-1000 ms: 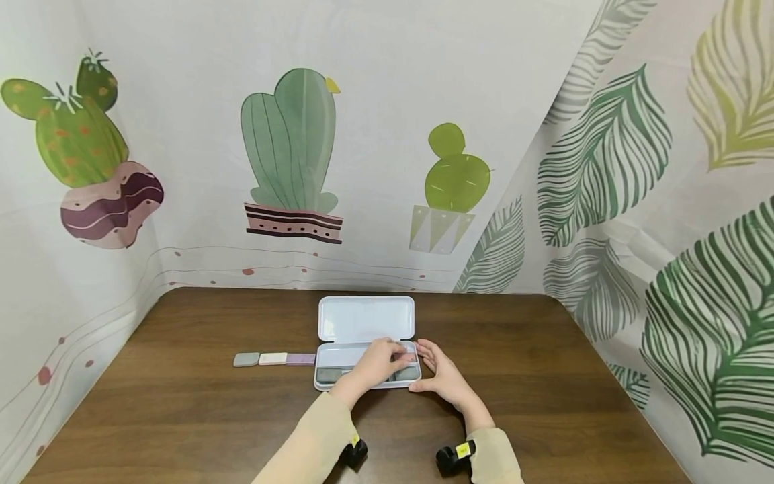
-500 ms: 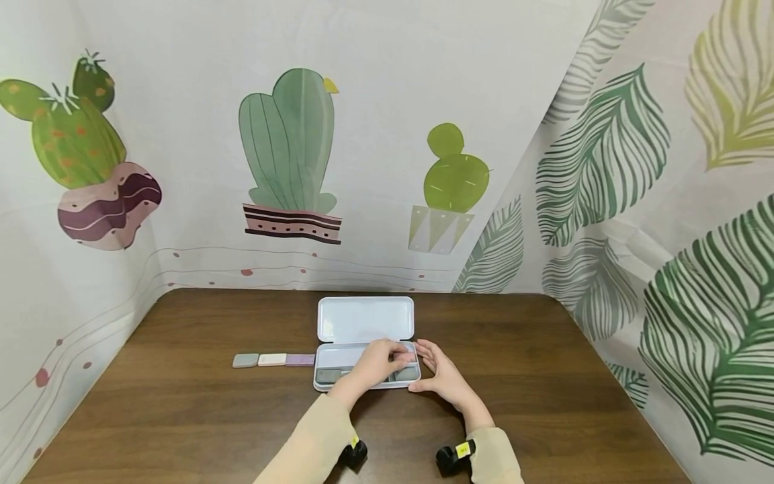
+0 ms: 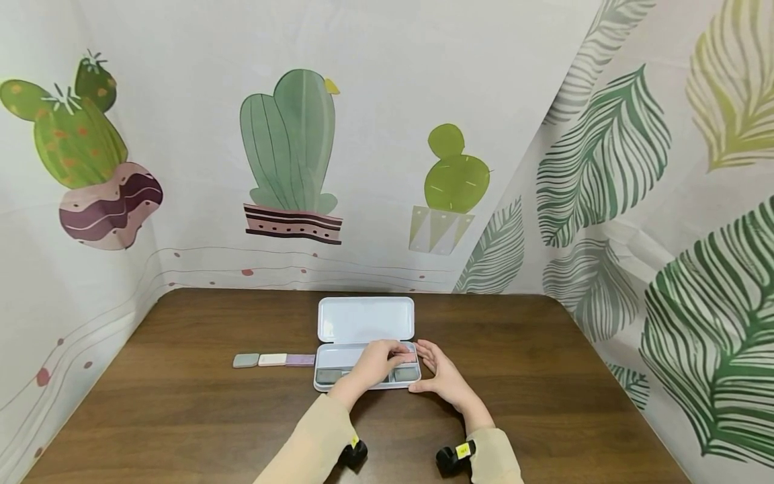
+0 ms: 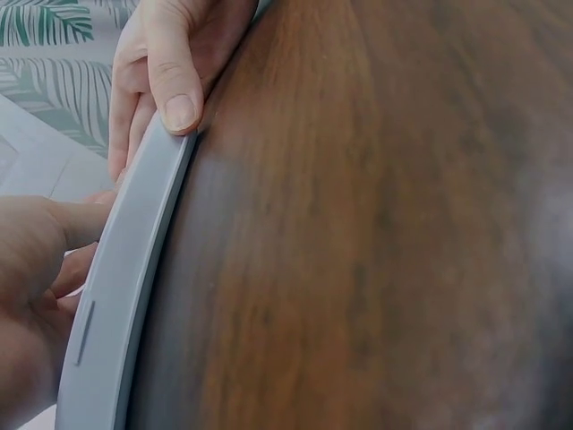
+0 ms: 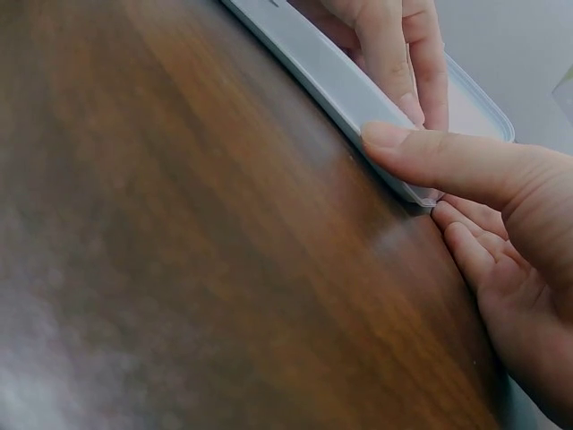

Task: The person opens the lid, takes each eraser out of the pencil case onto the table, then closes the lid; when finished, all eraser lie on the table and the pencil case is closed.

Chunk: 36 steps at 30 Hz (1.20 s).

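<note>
A white hinged tin case [image 3: 340,354] lies on the table with its lid [image 3: 366,320] raised at the back. My left hand [image 3: 373,364] reaches over the front rim, finger and thumb curled at a small pink block [image 3: 408,357] in the right end. Its fingers partly hide the block. Grey blocks [image 3: 329,376] sit in the front row of the case. My right hand [image 3: 445,382] grips the right end, its thumb [image 5: 387,136] on the front wall and the other fingers around the corner.
Left of the case lie a purple block [image 3: 300,359], a white block [image 3: 273,359] and a grey block [image 3: 246,360], end to end in a row. Patterned cloth [image 3: 375,148] hangs behind the brown wooden table [image 3: 199,417].
The left fingers have shifted very slightly over the pink block, and a little more of the front grey block shows. The right hand and the case stay where they were.
</note>
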Each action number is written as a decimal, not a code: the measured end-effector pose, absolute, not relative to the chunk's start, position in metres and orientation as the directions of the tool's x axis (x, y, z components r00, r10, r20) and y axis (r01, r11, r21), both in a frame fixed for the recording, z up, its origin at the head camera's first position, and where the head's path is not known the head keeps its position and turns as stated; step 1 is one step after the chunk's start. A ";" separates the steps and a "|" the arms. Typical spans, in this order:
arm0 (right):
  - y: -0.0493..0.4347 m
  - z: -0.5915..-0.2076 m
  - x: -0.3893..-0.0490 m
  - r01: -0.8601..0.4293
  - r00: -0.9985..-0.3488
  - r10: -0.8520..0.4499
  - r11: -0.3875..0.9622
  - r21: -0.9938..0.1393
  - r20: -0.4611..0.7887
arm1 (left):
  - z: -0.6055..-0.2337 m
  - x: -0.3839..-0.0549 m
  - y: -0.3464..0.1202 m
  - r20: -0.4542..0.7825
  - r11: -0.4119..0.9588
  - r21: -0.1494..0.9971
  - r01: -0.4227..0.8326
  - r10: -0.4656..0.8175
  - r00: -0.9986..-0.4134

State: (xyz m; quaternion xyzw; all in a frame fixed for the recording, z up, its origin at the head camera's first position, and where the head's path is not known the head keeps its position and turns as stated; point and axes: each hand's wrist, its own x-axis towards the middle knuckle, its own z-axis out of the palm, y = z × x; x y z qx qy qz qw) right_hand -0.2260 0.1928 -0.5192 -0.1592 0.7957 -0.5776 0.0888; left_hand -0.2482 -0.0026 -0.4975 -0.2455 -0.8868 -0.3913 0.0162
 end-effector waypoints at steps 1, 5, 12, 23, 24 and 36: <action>0.193 -0.519 -0.226 -0.154 -0.933 -0.357 0.279 -0.948 0.047 | -0.498 -0.248 -0.003 0.222 0.573 0.686 0.449 0.422 -0.879; 0.193 -0.519 -0.226 -0.157 -0.932 -0.359 0.281 -0.947 0.048 | -0.498 -0.248 -0.002 0.234 0.568 0.683 0.459 0.425 -0.875; 0.194 -0.520 -0.226 -0.147 -0.937 -0.348 0.296 -0.944 0.037 | -0.499 -0.248 -0.001 0.236 0.558 0.692 0.457 0.424 -0.875; 0.194 -0.519 -0.227 -0.158 -0.930 -0.363 0.276 -0.948 0.050 | -0.498 -0.248 -0.003 0.257 0.561 0.677 0.476 0.426 -0.867; 0.194 -0.519 -0.227 -0.161 -0.930 -0.365 0.275 -0.948 0.052 | -0.498 -0.248 -0.004 0.258 0.560 0.679 0.474 0.423 -0.869; 0.194 -0.520 -0.227 -0.155 -0.932 -0.358 0.275 -0.949 0.048 | -0.488 -0.245 -0.020 0.263 0.549 0.709 0.442 0.376 -0.889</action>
